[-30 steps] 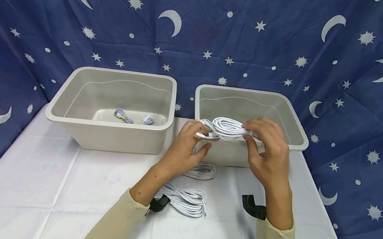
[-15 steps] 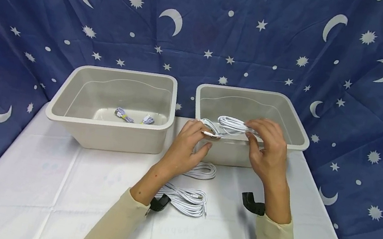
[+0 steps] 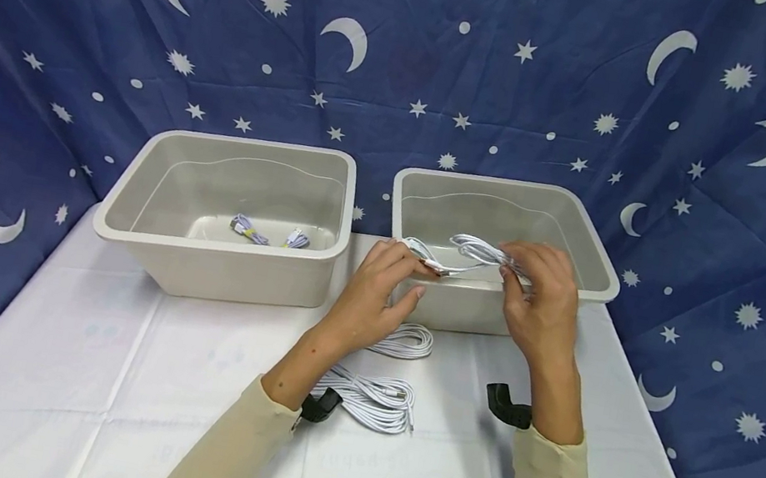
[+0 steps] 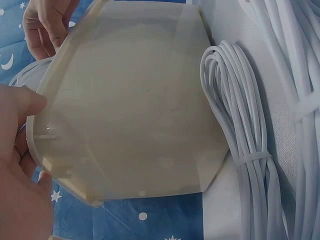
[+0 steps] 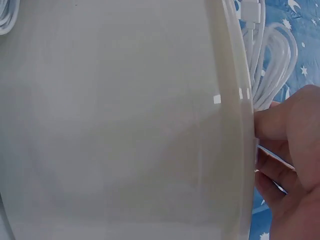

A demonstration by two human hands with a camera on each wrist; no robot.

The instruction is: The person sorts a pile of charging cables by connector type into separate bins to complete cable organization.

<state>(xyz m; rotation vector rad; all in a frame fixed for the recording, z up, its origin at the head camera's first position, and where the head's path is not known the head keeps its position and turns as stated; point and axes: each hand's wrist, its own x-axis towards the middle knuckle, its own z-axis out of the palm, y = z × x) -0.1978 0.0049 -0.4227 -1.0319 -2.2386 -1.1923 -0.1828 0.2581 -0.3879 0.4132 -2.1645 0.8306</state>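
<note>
Over the front rim of the right-hand grey bin (image 3: 447, 309), a bundled white charging cable (image 3: 478, 249) is held between both hands. My right hand (image 3: 541, 304) pinches the bundle between thumb and fingers; its loops (image 5: 276, 62) stick out past the fingertips in the right wrist view. At the bin's front left corner, my left hand (image 3: 374, 292) holds the cable's connector end, with the thumb (image 4: 34, 101) right at the rim. Its other fingertips are partly hidden behind the rim in the left wrist view. Below lie a coiled white cable (image 3: 411, 344) and a larger white cable bundle (image 3: 374, 402).
A second grey bin (image 3: 218, 271) stands on the left, with two small lilac cables (image 3: 249, 230) inside. Both bins sit on a white-covered table (image 3: 61, 388) before a blue star-and-moon curtain (image 3: 412, 66).
The cable bundle has turned in my right hand, so its loops look narrower and sit slightly farther right. My left hand has stayed at the bin's corner.
</note>
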